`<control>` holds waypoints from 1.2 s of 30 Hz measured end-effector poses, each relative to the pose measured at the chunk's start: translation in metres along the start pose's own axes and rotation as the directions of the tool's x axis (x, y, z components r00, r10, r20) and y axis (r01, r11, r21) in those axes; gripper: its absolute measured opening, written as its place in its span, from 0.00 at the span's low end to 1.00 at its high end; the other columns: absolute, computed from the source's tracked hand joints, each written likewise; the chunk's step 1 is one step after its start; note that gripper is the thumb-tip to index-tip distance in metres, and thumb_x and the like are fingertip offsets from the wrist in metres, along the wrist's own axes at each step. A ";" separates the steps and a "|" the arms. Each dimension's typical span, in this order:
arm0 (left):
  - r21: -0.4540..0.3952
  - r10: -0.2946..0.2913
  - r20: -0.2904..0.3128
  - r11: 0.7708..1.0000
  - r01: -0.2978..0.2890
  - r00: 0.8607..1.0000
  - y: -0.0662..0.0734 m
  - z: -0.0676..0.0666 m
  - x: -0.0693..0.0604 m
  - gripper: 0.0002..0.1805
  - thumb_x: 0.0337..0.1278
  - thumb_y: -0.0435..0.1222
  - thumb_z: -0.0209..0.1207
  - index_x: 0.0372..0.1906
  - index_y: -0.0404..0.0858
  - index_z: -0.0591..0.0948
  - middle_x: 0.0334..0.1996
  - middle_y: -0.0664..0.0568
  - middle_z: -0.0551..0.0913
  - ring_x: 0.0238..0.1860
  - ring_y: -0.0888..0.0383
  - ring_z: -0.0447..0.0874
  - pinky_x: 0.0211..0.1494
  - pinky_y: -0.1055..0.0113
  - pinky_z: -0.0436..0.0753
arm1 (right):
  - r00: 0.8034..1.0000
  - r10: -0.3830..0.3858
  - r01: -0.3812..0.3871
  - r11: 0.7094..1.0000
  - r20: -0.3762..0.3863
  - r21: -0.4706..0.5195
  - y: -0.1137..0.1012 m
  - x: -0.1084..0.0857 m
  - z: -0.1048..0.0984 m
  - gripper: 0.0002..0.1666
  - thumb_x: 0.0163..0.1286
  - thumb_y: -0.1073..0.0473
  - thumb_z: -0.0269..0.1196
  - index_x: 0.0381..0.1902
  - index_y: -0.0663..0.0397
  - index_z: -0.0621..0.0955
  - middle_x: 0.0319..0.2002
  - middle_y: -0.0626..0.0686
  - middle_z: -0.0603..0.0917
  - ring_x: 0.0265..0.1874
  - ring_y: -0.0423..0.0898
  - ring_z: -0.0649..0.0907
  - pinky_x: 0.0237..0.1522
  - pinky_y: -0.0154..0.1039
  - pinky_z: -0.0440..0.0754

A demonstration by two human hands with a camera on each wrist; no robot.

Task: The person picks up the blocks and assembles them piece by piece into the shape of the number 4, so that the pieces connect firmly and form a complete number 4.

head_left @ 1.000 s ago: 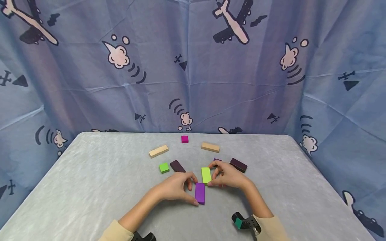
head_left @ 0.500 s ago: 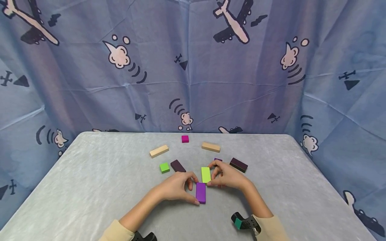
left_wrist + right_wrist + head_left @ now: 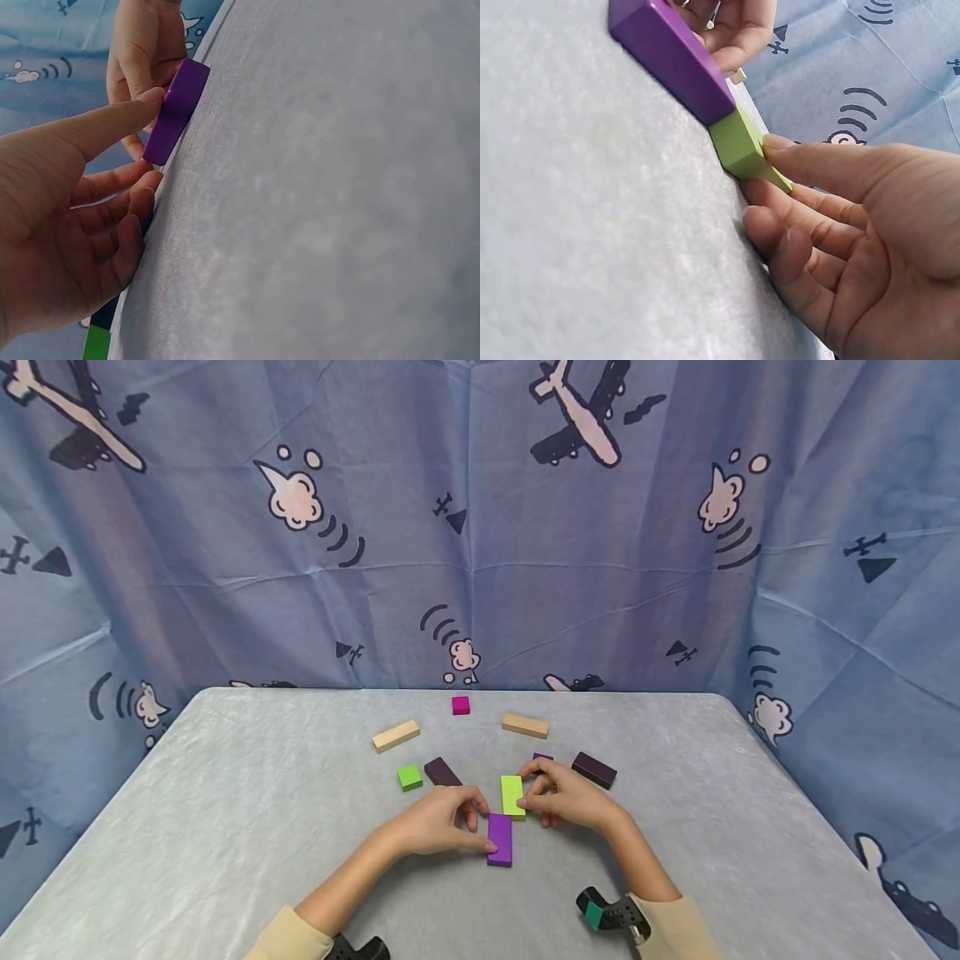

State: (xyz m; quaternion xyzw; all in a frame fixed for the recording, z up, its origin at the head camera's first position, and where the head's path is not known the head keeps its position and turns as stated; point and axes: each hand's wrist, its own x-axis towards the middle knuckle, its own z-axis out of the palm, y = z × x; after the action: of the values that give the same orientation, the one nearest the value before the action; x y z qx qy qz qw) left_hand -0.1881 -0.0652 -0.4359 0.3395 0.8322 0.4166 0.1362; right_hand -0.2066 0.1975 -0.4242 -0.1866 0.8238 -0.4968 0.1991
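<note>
A purple rectangular block (image 3: 499, 841) and a lime-green rectangular block (image 3: 512, 797) lie end to end mid-table, the lime one farther off and slightly right. My left hand (image 3: 442, 823) holds the purple block from the left, thumb on its near left side, index finger by its far left corner. From the right, my right hand (image 3: 570, 795) holds the lime block, thumb against its right side and index finger at its far right corner. The right wrist view shows the purple block (image 3: 675, 64) meeting the lime block (image 3: 739, 142). Both hands' other fingers curl loosely.
A green block (image 3: 409, 777) and a dark brown block (image 3: 441, 771) lie beyond my left hand. Behind my right hand are another dark block (image 3: 594, 770) and a partly hidden purple one (image 3: 542, 757). Farther back sit two wooden blocks (image 3: 396, 737) and a magenta block (image 3: 461, 706).
My left thumb has slid from the purple block's near end up along its left side. My right thumb has moved from the lime block's near corner farther up its right side. The blocks barely shift.
</note>
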 end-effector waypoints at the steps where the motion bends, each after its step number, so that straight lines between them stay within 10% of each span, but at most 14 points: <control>1: -0.002 0.000 -0.004 1.000 0.000 1.000 0.000 0.000 0.000 0.20 0.52 0.40 0.79 0.44 0.35 0.83 0.27 0.59 0.80 0.24 0.70 0.70 0.31 0.74 0.72 | 1.000 0.001 -0.001 1.000 -0.002 0.002 0.000 0.000 0.000 0.26 0.74 0.65 0.67 0.63 0.74 0.72 0.32 0.52 0.86 0.21 0.43 0.80 0.25 0.36 0.79; 36: -0.029 -0.017 -0.039 0.999 0.016 0.999 0.001 0.004 -0.002 0.21 0.51 0.40 0.80 0.44 0.34 0.83 0.28 0.56 0.80 0.23 0.69 0.69 0.30 0.73 0.72 | 1.000 -0.007 0.008 1.000 -0.019 0.017 -0.001 0.001 0.006 0.26 0.73 0.66 0.67 0.61 0.74 0.72 0.31 0.52 0.86 0.20 0.43 0.79 0.24 0.35 0.78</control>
State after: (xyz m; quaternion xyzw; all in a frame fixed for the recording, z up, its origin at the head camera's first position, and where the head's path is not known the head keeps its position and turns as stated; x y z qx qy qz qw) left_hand -0.1839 -0.0638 -0.4378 0.3227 0.8314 0.4339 0.1282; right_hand -0.2044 0.1918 -0.4260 -0.1832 0.8207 -0.5065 0.1908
